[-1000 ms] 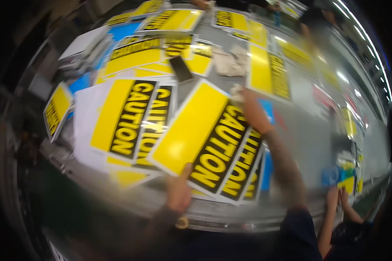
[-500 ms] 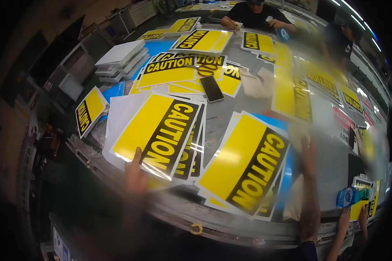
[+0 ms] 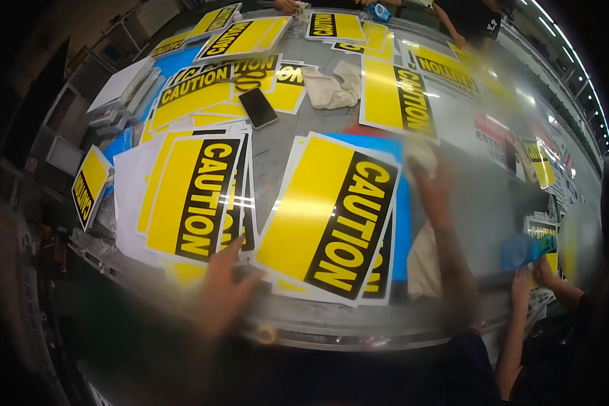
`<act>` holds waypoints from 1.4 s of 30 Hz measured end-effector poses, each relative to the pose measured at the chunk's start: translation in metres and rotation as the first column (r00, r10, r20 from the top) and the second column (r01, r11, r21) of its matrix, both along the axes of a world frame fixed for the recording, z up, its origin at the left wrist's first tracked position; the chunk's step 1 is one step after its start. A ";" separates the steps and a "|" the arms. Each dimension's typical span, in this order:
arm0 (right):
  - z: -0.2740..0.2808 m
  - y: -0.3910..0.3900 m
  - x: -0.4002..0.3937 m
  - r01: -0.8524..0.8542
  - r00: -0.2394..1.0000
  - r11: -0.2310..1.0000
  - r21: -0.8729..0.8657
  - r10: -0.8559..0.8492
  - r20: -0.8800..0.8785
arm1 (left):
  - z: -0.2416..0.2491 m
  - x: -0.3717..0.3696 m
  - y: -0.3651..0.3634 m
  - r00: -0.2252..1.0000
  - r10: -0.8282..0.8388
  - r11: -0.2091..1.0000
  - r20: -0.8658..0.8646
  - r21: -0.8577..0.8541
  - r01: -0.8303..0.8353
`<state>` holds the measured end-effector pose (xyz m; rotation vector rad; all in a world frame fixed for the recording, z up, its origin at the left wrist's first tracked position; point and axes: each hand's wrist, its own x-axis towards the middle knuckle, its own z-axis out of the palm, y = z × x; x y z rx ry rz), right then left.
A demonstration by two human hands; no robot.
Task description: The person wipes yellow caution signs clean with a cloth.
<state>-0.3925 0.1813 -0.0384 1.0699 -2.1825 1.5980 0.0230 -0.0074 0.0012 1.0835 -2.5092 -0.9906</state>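
Note:
My left hand (image 3: pixel 227 287), fingers apart, is at the front table edge by the lower corner of a yellow and black CAUTION sign (image 3: pixel 189 196). That sign lies on a loose stack with white sheets beneath. Just right of the hand is a second stack, topped by another CAUTION sign (image 3: pixel 328 216) over a blue sheet (image 3: pixel 402 233). Beyond that sheet, my right hand (image 3: pixel 436 189) is closed on a whitish cloth (image 3: pixel 421 159), slightly blurred. Another pale cloth (image 3: pixel 424 264) lies below, partly behind my forearm.
A black phone (image 3: pixel 258 108) lies near scissors (image 3: pixel 248 80) and a crumpled cloth (image 3: pixel 331 86). More CAUTION signs (image 3: pixel 399 95) cover the far side. A tape roll (image 3: pixel 267 333) is at the front edge. A co-worker's hands (image 3: pixel 531 274) are at the right, near a blue pack (image 3: pixel 519 250); others stand opposite.
The left sign has turned and settled on its stack, and my left hand has come off it, moving right. My right hand has shifted up and left with the cloth. The camera view has swung right.

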 end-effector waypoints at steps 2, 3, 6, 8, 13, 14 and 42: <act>0.028 -0.005 0.029 -0.189 0.964 0.973 0.134 0.210 -0.163 | -0.026 -0.023 -0.001 0.977 -0.188 0.942 0.097 -0.262 0.207; 0.025 -0.008 0.036 -0.234 0.945 0.936 0.263 0.282 -0.165 | -0.027 -0.029 -0.003 0.977 -0.172 0.956 0.129 -0.217 0.197; -0.023 -0.006 0.052 -0.234 0.928 0.875 0.424 0.330 -0.170 | -0.028 -0.041 -0.018 0.948 -0.210 0.962 0.239 -0.120 0.244; -0.037 -0.007 0.051 -0.241 0.929 0.855 0.459 0.340 -0.147 | -0.030 -0.041 -0.028 0.952 -0.214 0.971 0.219 -0.054 0.231; -0.041 -0.011 0.049 -0.273 0.931 0.837 0.475 0.355 -0.089 | -0.029 -0.034 -0.031 0.960 0.094 0.772 -0.264 0.629 0.098; -0.041 -0.010 0.048 -0.268 0.934 0.840 0.472 0.347 -0.087 | -0.025 -0.035 -0.024 0.901 0.216 0.663 -0.377 0.734 0.148; -0.012 -0.033 0.082 -0.276 0.875 0.714 0.643 0.464 -0.140 | -0.056 -0.049 0.002 0.827 0.460 0.215 -0.322 0.945 0.248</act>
